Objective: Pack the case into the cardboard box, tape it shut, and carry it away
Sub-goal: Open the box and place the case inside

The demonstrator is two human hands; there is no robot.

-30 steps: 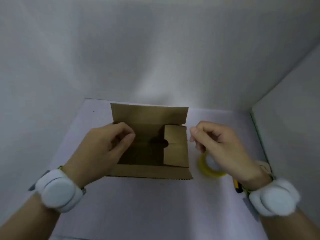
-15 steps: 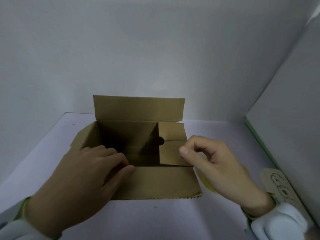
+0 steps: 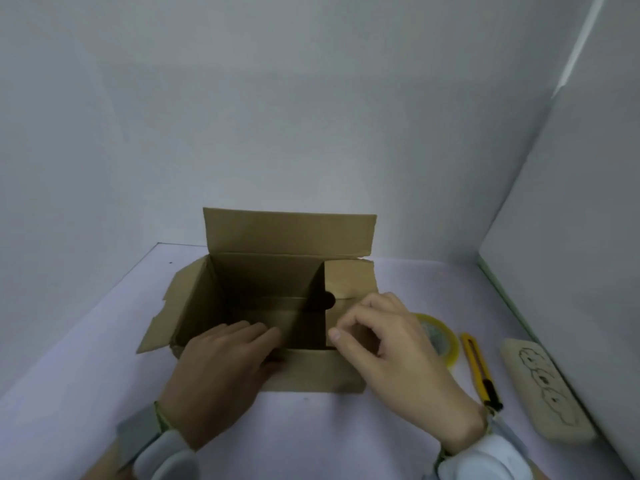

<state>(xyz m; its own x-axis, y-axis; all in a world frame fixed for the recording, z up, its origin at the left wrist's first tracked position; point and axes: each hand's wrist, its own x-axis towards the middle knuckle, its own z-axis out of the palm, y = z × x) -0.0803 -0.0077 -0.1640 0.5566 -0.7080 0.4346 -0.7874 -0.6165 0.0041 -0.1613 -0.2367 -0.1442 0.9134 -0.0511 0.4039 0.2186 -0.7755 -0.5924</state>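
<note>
**Box open, case still on the table**

The cardboard box (image 3: 277, 299) sits in the middle of the table (image 3: 104, 393) with its far flap standing up, its left flap splayed outward and its near flap folded down toward the person. The right flap lies partly over the opening. Nothing can be made out in the dark inside of the box.

The left hand (image 3: 221, 368) rests on the near edge of the box, fingers fairly straight and pressing the near flap down. The right hand (image 3: 388, 355) has its fingers curled, thumb and forefinger meeting at the right flap; it looks like a pinch on the flap's edge, though the contact itself is hard to see.

The case (image 3: 543, 386), a beige pouch with a line drawing, lies at the far right near the wall, well apart from the box. A roll of tape (image 3: 440, 337) lies just right of the box, with a yellow box cutter (image 3: 481, 368) beside it.

The likely trouble: the right flap narrows the opening, so the case could catch on it unless it is folded back. Letting go of the near flap may let it spring up too.
</note>
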